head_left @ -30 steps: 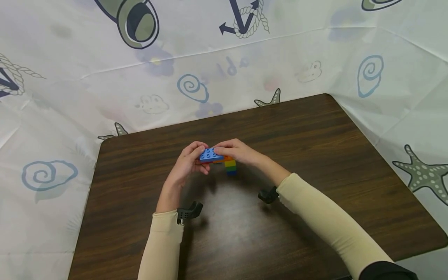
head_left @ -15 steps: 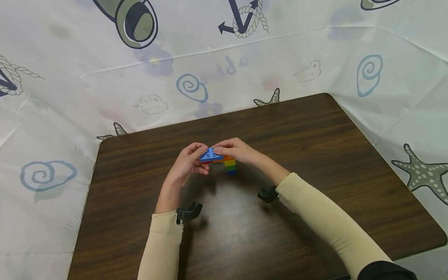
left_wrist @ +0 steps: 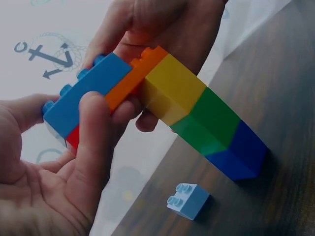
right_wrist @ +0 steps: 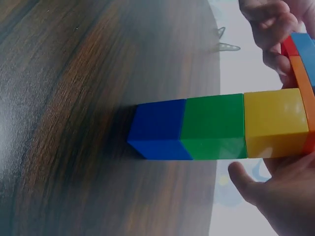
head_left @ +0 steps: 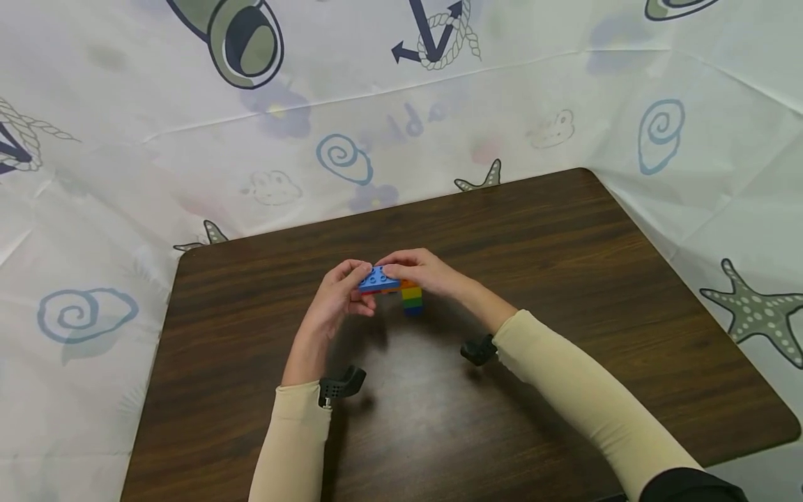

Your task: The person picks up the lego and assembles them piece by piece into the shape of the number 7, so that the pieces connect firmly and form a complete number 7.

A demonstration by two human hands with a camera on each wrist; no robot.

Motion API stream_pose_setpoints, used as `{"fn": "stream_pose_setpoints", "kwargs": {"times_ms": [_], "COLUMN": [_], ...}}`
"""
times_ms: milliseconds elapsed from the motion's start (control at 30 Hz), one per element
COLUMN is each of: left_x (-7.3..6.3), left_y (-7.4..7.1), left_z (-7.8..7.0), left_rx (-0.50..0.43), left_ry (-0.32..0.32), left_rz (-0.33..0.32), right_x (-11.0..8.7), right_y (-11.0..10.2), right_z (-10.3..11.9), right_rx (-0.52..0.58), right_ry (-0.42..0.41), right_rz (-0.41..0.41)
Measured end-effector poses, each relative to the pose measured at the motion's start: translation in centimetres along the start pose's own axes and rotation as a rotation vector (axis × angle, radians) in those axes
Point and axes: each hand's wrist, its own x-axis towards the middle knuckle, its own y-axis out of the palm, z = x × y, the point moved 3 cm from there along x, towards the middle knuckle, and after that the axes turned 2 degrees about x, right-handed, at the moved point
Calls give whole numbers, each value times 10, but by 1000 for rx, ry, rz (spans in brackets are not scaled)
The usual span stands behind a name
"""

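A long blue toy brick (head_left: 379, 281) lies flat with its studs up, atop an orange plate (left_wrist: 147, 63). A little red (left_wrist: 74, 137) shows under its left end. Below the orange piece stands a column of one yellow brick (right_wrist: 275, 118), one green brick (right_wrist: 214, 125) and one dark blue brick (right_wrist: 160, 125) at the table. My left hand (head_left: 332, 301) pinches the blue brick's left end, thumb on top and fingers beneath. From the right, my right hand (head_left: 426, 270) grips the blue brick's other end, its thumb on the studs; some of its fingers are hidden behind the bricks.
A small light blue brick (left_wrist: 188, 201) sits on the table beyond the column, seen only in the left wrist view. The dark wooden table (head_left: 564, 293) ends in a rounded far edge. A white printed cloth (head_left: 514, 90) hangs behind it.
Both hands keep their hold on the blue brick with only slight shifts. The left forearm has moved slightly to the right, and the column looks practically unmoved.
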Motion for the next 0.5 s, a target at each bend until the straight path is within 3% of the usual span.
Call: {"fn": "stream_pose_setpoints", "kwargs": {"times_ms": [167, 267, 500], "left_x": [1, 2, 1], "left_y": [2, 3, 5], "left_z": [9, 13, 11], "left_rx": [19, 27, 22], "left_ry": [-149, -204, -144], "left_rz": [91, 103, 63], "right_x": [-1, -1, 0], "right_y": [-1, -2, -4], "right_z": [-3, -6, -12], "right_rx": [38, 33, -21], "right_ry": [53, 97, 153], "right_rz": [27, 38, 31]}}
